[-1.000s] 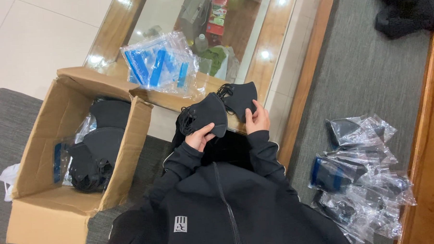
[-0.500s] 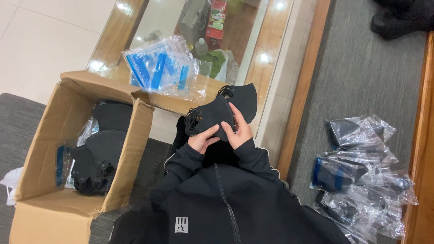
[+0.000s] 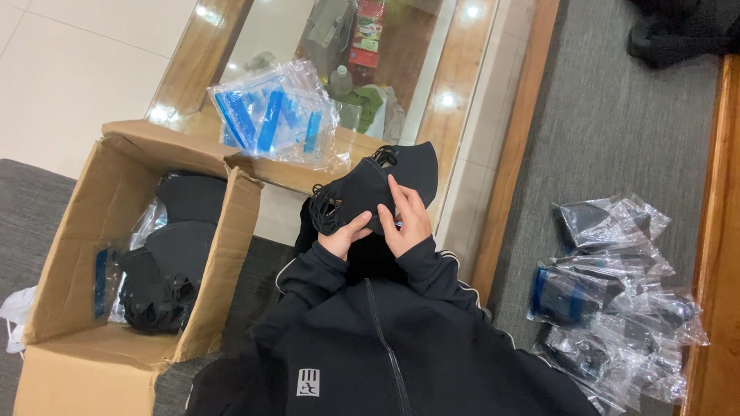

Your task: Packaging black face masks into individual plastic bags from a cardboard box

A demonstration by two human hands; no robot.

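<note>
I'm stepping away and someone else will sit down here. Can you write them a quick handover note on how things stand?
Left hand and right hand: both hold a small stack of black face masks in front of the chest.
Cardboard box on the left: open, with more black masks inside.
Empty clear zip bags lie on the box flap.
Done: a pile of bagged masks lies on the right.
Left: the held stack is not yet bagged.
</note>
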